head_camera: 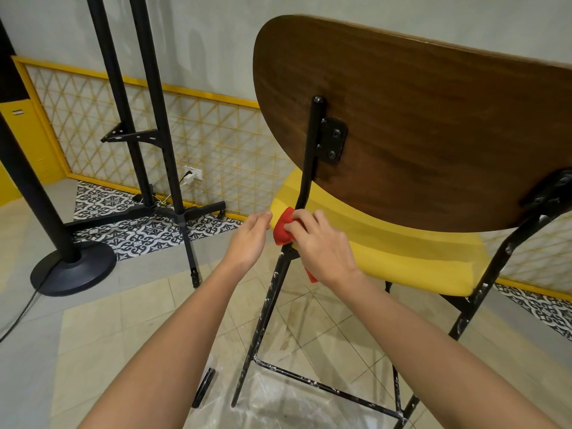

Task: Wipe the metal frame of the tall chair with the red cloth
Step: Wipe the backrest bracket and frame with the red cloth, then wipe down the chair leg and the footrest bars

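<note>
Forearms nearest the lens, both reaching toward the tall chair's rear left upright (305, 178). Right hand (322, 246) closed around the red cloth (283, 227), cloth wrapped on the black metal frame just below the yellow seat (402, 252) edge. Left hand (249, 239) loosely curled, nothing held, fingertips just beside the cloth. White specks evident along lower leg (269, 305) and footrest bar (325, 387); lower sections judged not yet cleaned. Risks: cloth tail hanging under the right hand, liable to slip loose; pressure on the upright likely to tip or slide the chair on smooth floor tiles (123, 323); left-hand grip not bracing.
</note>
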Available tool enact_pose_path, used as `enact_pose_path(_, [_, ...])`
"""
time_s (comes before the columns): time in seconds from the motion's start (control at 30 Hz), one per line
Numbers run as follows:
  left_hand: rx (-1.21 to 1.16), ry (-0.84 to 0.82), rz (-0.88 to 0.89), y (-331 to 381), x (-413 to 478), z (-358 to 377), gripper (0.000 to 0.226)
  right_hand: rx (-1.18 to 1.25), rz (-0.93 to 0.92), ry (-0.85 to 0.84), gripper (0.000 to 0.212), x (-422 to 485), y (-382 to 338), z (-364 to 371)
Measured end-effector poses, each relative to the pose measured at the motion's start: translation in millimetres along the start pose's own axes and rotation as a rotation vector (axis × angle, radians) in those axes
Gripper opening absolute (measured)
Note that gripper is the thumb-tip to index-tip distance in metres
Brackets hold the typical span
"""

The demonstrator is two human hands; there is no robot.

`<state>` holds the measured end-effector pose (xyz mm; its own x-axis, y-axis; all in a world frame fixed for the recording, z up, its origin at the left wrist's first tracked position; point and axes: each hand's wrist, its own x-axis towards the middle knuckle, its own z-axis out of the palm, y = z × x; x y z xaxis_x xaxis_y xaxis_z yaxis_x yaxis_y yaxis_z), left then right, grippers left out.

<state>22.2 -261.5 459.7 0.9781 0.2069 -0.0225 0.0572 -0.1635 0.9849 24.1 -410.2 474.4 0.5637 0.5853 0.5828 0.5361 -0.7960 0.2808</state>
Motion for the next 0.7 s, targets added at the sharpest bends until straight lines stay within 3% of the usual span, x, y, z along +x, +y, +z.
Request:
enact_pose_path(0.2, [-0.001,-0.004,0.003,1,-5,0,0.042,-0.076,-0.105,-0.099,0.033,-4,-9,7])
enact_pose_path(0.37, [0.012,-0.005,0.008,-1,-9,-6,0.040,0.114,0.121,-0.016,0.038,-6,-9,9])
enact_pose_path(0.53, [-0.013,0.026,-0.014,-9,-20,-5,0.034,0.355,0.351,0.052,0.026,-10,-28,3])
enact_pose_path(0.63, [-0.127,0.052,-0.137,-15,-31,6,0.049,0.462,0.425,0.087,0.036,-9,-39,0])
enact_pose_path(0.7, [-0.211,0.071,-0.195,-17,-36,15,0.071,0.528,0.439,0.076,0.044,-10,-46,3])
